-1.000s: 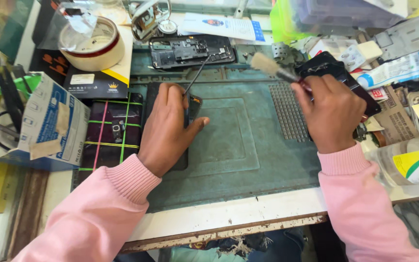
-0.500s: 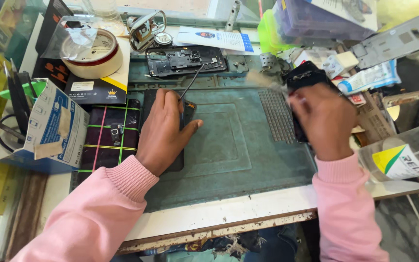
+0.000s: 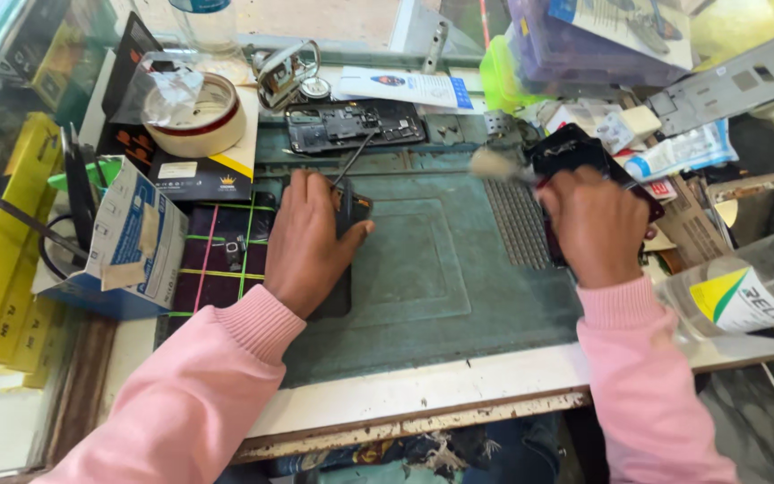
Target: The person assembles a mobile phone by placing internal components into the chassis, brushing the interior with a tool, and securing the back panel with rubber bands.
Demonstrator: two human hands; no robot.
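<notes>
The left hand [image 3: 308, 240] lies palm down on a dark phone [image 3: 344, 260] at the left part of the green work mat [image 3: 423, 287]. The fingers are stretched and close together, and they press the phone flat on the mat; the thumb points to the right over its top end. Only the top corner and one long edge of the phone show beside the hand, so I cannot tell how its face looks. A thin black tool [image 3: 354, 157] runs from near the fingertips up toward an opened phone body [image 3: 356, 125], which lies at the far edge of the mat with its inner parts visible.

The right hand [image 3: 595, 224] is clenched around a brush; its pale bristle tip [image 3: 492, 165] points to the left and looks blurred. The hand is over the right edge of the mat, above the ribbed grid area [image 3: 517, 222], and it hides the handle completely. Just behind the knuckles is a black device part [image 3: 571, 148], touching or almost touching the hand.

Left of the phone is a dark tray with bright green and pink lines [image 3: 221, 260], then a small blue and white box [image 3: 127, 246].
</notes>
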